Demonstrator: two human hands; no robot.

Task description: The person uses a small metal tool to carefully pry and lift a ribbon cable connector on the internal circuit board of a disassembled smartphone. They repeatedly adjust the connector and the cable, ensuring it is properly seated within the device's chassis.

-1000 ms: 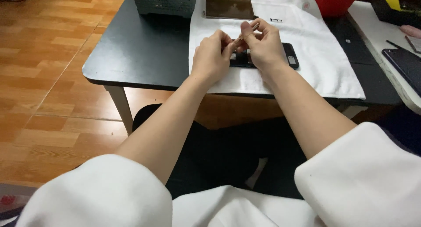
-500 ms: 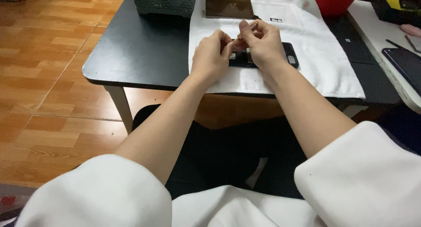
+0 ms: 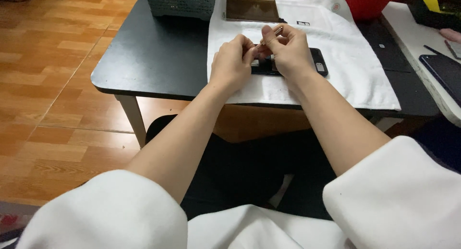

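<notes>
White cloth (image 3: 336, 71) covers the right part of a black table (image 3: 158, 61). On the cloth lies a dark phone (image 3: 319, 64), mostly hidden under both hands. Left hand (image 3: 233, 61) sits at 9 o'clock of the phone, fingers curled narrow, its fingertips pinched against the tip of a thin gold-coloured tool (image 3: 274, 32); whether it grips anything else cannot be told. Right hand (image 3: 288, 49) is closed on the tool, thumb raised, the shaft slanting up toward 1 o'clock. Both hands touch at the fingertips directly above the phone. A brown flat panel (image 3: 252, 8) lies on the cloth at 12 o'clock of the hands. A grey basket (image 3: 180, 1) stands at 10 o'clock; a red container (image 3: 370, 1) stands at 2 o'clock.
</notes>
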